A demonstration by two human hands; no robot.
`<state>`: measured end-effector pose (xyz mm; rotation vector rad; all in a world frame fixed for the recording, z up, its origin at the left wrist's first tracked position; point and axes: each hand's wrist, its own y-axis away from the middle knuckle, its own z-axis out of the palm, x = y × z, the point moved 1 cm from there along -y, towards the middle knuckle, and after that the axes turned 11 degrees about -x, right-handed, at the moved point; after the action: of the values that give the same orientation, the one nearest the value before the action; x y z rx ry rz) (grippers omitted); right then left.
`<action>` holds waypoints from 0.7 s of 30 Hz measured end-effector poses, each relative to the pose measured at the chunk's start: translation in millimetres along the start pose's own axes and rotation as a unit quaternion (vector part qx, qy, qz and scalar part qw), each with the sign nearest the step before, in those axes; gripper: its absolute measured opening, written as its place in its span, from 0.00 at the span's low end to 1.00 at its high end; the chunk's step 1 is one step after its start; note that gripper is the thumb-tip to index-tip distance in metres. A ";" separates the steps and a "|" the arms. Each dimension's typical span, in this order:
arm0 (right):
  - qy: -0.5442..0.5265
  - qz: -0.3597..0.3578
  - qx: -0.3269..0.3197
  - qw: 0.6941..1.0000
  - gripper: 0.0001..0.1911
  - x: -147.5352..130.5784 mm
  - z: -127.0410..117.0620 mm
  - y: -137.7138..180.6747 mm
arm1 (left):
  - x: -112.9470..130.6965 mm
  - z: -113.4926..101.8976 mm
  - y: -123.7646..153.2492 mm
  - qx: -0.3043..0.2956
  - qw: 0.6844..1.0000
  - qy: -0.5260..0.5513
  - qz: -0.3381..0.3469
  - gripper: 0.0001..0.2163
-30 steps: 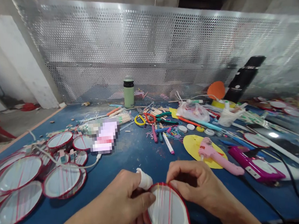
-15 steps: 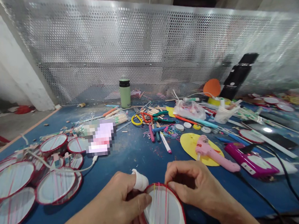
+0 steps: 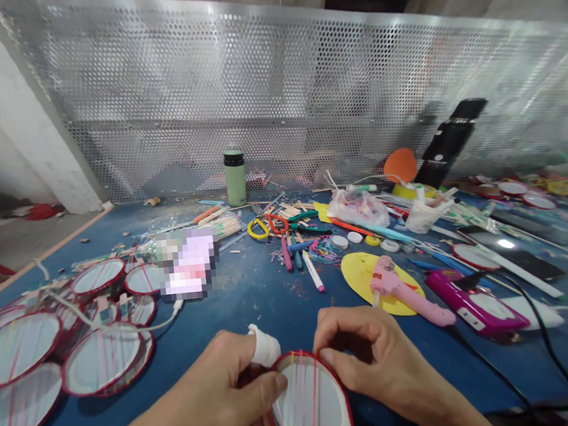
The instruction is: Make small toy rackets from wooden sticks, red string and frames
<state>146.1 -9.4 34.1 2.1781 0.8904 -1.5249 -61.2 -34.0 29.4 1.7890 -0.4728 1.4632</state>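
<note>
Your left hand (image 3: 230, 382) holds a red-rimmed disc (image 3: 307, 408), thumb over its face, at the worktop's (image 3: 256, 293) near edge. Your right hand (image 3: 373, 355) has thumb and forefinger pinched narrow at the disc's rim; I cannot tell what is between them. Right of you, a pink glue gun (image 3: 404, 290) lies on a yellow oval (image 3: 357, 269); more rimmed discs (image 3: 19, 352) pile toward the left edge; a green bottle (image 3: 235, 183) stands near the far edge.

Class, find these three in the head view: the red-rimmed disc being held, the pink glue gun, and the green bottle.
Held red-rimmed disc (image 3: 308, 406): head view, middle of its pale face.
Pink glue gun (image 3: 408, 297): head view, on its handle.
Green bottle (image 3: 235, 183): head view, on its body.
</note>
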 end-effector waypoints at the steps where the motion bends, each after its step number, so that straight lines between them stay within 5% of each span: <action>1: -0.008 0.006 -0.006 1.000 0.06 0.5 0.0 0.4 | 0.7 0.2 0.1 0.002 1.000 0.002 0.000 0.10; 8: -0.029 0.010 -0.040 0.999 0.09 0.7 -3.5 2.5 | 2.1 -1.6 0.6 0.013 1.000 0.004 0.004 0.09; 13: -0.069 0.020 0.025 0.997 0.10 -0.1 -10.4 4.2 | 0.5 -2.6 0.0 0.026 1.000 0.017 -0.001 0.08; 21: 0.194 -0.095 0.112 0.970 0.06 -23.4 -10.6 -0.6 | 2.6 -7.6 -5.4 0.080 0.996 0.029 0.004 0.12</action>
<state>147.9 -9.7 59.7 2.6844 1.1205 -1.3582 -61.8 -24.3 30.5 1.8647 -0.3420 1.5933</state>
